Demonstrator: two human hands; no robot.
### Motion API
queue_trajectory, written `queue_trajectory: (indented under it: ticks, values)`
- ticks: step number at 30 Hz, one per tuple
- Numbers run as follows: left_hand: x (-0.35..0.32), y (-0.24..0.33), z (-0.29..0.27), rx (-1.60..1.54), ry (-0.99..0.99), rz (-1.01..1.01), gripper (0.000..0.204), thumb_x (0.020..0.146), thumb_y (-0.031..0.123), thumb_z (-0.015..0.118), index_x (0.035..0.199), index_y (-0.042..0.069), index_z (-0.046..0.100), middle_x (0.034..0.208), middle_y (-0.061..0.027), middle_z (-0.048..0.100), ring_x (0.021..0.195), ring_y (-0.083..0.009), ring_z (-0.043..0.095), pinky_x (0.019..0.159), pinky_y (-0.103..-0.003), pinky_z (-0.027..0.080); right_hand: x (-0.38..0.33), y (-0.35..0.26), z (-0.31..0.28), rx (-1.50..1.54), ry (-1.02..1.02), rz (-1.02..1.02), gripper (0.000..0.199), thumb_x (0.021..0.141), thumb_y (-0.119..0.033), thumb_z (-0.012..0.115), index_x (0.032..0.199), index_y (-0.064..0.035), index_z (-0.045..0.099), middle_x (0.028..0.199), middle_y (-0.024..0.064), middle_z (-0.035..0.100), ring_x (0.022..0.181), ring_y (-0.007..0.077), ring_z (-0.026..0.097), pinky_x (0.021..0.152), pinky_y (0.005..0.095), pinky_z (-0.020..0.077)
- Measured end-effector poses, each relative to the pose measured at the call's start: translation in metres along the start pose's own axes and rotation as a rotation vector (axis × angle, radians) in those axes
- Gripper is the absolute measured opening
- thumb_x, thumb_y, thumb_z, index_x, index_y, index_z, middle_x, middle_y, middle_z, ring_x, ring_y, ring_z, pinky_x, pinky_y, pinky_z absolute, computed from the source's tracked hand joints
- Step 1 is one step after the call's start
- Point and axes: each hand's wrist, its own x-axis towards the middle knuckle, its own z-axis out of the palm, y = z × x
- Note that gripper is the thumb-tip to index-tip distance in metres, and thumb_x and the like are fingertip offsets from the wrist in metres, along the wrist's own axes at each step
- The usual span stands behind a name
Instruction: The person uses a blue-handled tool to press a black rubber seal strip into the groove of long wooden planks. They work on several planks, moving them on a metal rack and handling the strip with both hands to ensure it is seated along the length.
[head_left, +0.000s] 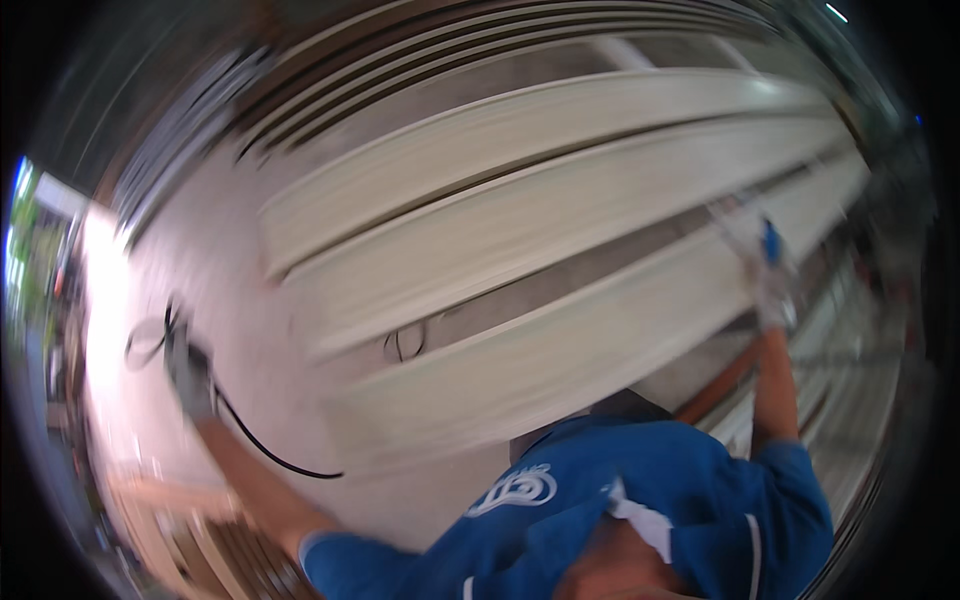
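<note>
Out to the left, my left hand in a grey glove is closed round a thin black cable. A loop of it sticks out past the fingers, and the rest trails down to the right. My right hand, also gloved, reaches over the right part of the nearest long pale board. It is closed on a blurred tool with a blue part; motion smear hides the tool's exact kind. Two more pale boards, a middle board and a far board, lie roughly parallel beyond it.
Several dark, narrow strips lie beyond the boards. Blurred grey lengths are stacked at the far left. A thin black loop shows between the boards. Wooden pieces stand near my left arm, and more pale lengths lie at the right.
</note>
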Motion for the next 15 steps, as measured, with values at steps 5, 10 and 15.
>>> queue_trajectory:
  ticks: [5,10,15]
  values:
    - [-0.148,-0.014,0.046,0.457,-0.267,-0.188,0.046,0.108,0.04,0.053,0.096,-0.002,0.069,0.092,-0.0129,0.066,0.089,-0.0233,0.062,0.085,-0.04,0.051,-0.03,0.005,0.02,0.101,0.335,-0.144,0.034,0.096,-0.038,0.074,0.119,-0.0128,0.069,0.094,0.0142,0.074,0.088,0.0323,0.072,0.078,0.0436,0.0542]
    - [-0.215,-0.04,0.109,0.176,-0.035,-0.332,0.046,0.102,0.041,0.059,0.102,-0.004,0.068,0.099,-0.0186,0.069,0.103,-0.0291,0.064,0.106,-0.046,0.05,-0.011,0.028,0.002,0.472,0.601,0.089,0.027,0.103,-0.034,0.07,0.107,-0.0073,0.069,0.074,0.0014,0.058,0.064,0.0112,0.056,0.06,0.033,0.046]
    - [-0.219,-0.054,0.153,0.502,-0.075,-0.166,0.046,0.102,0.041,0.058,0.106,-0.003,0.07,0.1,-0.0216,0.071,0.102,-0.0342,0.066,0.1,-0.047,0.052,0.006,0.077,-0.016,0.926,0.599,0.198,0.019,0.104,-0.029,0.07,0.104,-0.0094,0.067,0.076,-0.0038,0.061,0.059,0.0044,0.052,0.053,0.0237,0.0402]
